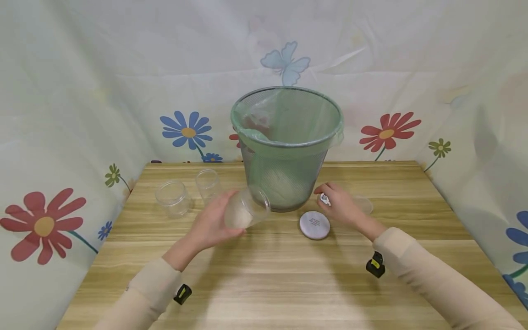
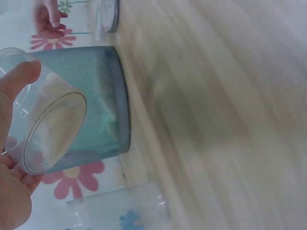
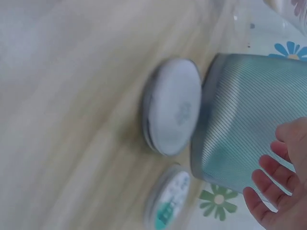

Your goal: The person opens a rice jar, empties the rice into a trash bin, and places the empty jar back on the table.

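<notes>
My left hand (image 1: 212, 222) grips a clear cup (image 1: 246, 208) above the table, tilted with its rim toward the right. Something whitish lies inside the cup; its kind is unclear. In the left wrist view the thumb and fingers hold the cup (image 2: 55, 129) from either side. My right hand (image 1: 340, 204) hovers by the foot of a mesh bin, fingers loosely bent. In the right wrist view this hand (image 3: 283, 177) holds nothing. Below it are a white round tin (image 3: 175, 108) and a smaller round piece with green print (image 3: 170, 201).
The mesh bin (image 1: 280, 169), lined with a green bag, stands at the back middle. Two clear containers, a wide one (image 1: 172, 198) and a narrower one (image 1: 207, 183), stand at left. A clear round piece (image 1: 363, 205) lies right of the right hand. Flowered curtains enclose the table.
</notes>
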`<move>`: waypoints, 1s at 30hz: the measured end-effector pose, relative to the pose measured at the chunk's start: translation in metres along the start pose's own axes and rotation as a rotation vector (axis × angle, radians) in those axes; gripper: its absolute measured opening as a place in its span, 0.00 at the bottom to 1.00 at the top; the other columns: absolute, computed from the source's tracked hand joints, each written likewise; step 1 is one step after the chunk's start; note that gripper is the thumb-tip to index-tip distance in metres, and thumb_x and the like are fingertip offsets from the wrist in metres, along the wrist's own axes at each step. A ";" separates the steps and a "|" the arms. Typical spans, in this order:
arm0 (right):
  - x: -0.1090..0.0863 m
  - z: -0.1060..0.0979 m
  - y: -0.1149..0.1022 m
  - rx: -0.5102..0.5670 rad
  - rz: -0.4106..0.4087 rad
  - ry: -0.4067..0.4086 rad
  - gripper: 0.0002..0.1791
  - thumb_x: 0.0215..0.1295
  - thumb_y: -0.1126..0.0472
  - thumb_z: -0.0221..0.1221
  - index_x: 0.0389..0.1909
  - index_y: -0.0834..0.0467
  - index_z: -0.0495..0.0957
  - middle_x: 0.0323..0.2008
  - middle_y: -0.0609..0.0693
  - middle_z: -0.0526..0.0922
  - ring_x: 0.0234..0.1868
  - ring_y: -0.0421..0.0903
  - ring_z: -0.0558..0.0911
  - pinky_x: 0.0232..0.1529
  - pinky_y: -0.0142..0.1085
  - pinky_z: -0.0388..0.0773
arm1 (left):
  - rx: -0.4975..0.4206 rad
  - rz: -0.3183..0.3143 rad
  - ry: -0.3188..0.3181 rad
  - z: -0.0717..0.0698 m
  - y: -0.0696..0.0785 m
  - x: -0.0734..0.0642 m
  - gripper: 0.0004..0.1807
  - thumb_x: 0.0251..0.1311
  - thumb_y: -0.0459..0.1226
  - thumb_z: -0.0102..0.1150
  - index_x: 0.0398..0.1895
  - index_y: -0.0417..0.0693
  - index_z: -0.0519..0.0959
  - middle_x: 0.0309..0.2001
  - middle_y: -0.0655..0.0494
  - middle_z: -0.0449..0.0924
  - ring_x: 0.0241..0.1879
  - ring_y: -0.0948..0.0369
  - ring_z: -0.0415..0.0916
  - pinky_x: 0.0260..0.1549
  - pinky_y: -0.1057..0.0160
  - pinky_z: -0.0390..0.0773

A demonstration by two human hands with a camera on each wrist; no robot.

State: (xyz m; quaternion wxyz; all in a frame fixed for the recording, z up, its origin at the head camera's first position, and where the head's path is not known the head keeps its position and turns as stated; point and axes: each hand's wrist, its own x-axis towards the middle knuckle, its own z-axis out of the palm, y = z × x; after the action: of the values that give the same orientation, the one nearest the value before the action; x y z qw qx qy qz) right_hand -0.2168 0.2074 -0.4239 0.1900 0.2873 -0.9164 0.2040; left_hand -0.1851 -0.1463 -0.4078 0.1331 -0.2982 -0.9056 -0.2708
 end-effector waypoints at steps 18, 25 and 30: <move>0.051 -0.076 0.004 -0.117 0.145 -0.129 0.10 0.60 0.65 0.54 0.40 0.66 0.76 0.34 0.60 0.79 0.35 0.54 0.80 0.35 0.46 0.78 | 0.114 0.092 0.073 -0.067 0.011 0.017 0.53 0.30 0.49 0.75 0.62 0.38 0.61 0.56 0.42 0.70 0.53 0.48 0.70 0.47 0.49 0.75; 0.069 -0.100 0.007 -0.147 0.195 -0.189 0.11 0.61 0.65 0.53 0.42 0.68 0.74 0.36 0.63 0.79 0.35 0.56 0.79 0.34 0.48 0.77 | 0.131 0.091 0.065 -0.089 0.012 0.025 0.54 0.32 0.49 0.75 0.64 0.38 0.60 0.57 0.41 0.69 0.54 0.47 0.69 0.50 0.49 0.74; 0.081 -0.115 0.008 -0.166 0.246 -0.194 0.11 0.61 0.65 0.53 0.40 0.68 0.73 0.35 0.64 0.80 0.31 0.55 0.79 0.32 0.47 0.77 | 0.142 0.091 0.075 -0.106 0.013 0.034 0.54 0.32 0.49 0.75 0.63 0.37 0.59 0.56 0.40 0.69 0.52 0.46 0.69 0.48 0.47 0.73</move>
State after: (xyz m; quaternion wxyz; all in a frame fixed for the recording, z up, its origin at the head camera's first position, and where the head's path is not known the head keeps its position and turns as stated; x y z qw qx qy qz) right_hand -0.2570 0.2328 -0.2908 0.0973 0.1747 -0.9723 0.1209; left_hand -0.1955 -0.1826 -0.3023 0.1998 -0.3187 -0.9023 -0.2105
